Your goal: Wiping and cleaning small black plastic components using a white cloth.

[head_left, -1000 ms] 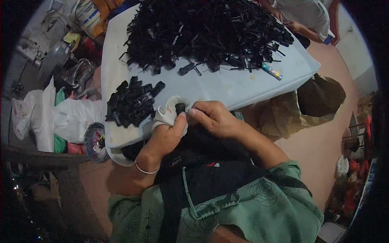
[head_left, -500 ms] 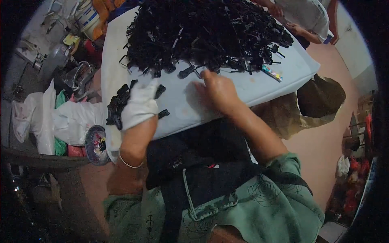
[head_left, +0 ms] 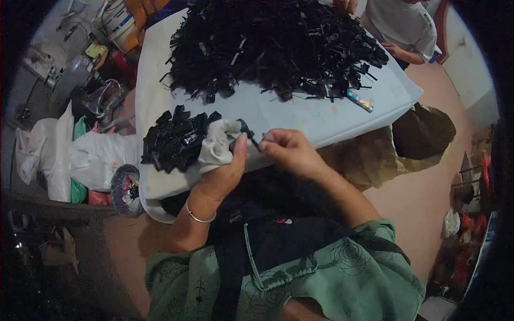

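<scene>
My left hand (head_left: 222, 147), in a pale work glove that leaves the thumb bare, is closed on a small black plastic piece (head_left: 247, 128) near the table's front edge. My right hand (head_left: 289, 151), ungloved, pinches the thin end of that piece, its fingertips just right of the glove. The exact shape of the piece is partly hidden by the fingers. Beside the glove, to the left, lies a smaller heap of black plastic pieces (head_left: 171, 140). A much larger heap of similar black pieces (head_left: 273, 48) covers the far part of the table.
The table has a white cover (head_left: 326, 115), with a small colourful tube-shaped packet (head_left: 360, 100) on it. Across the far right corner is another person (head_left: 401, 27). A brown sack (head_left: 385, 155) stands right of the table; white bags (head_left: 104, 160) and a tub (head_left: 126, 190) stand left.
My right hand has drawn back from the large heap's edge with a black piece. My left hand has moved right from the smaller heap, and both now meet at the piece.
</scene>
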Demonstrator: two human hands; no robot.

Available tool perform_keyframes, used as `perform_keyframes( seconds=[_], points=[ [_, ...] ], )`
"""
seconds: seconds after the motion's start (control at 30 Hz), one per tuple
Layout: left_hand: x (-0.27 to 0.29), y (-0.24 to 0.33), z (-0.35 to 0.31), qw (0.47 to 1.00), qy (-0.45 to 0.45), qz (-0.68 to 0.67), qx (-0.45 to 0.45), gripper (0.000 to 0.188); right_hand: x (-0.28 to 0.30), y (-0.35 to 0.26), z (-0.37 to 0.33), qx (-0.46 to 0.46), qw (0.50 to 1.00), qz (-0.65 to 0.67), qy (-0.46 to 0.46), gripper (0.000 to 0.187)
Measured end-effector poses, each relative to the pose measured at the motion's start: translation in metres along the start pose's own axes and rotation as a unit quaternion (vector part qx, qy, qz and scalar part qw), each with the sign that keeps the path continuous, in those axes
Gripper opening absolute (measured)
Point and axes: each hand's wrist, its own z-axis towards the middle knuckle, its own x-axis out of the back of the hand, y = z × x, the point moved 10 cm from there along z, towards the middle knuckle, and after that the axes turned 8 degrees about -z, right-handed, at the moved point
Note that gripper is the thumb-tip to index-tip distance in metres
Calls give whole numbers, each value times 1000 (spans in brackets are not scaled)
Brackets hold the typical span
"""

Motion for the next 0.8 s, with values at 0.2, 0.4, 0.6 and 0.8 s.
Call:
perform_keyframes(
  seconds=[0.2,0.4,0.6,0.8],
  points=[
    [-12,-15,-9,977,1,-201,67,17,-23,-81,-29,295,915,-272,38,19],
    [-17,-15,-16,986,-54,-130,88,17,-30,-90,-41,359,841,-391,103,21],
    [-32,-21,-34,940,-151,-191,238,17,7,-49,-10,137,957,-219,132,23],
    [-23,-15,-27,994,-94,-19,60,29,-8,-43,-11,166,956,-235,51,25]
  ],
)
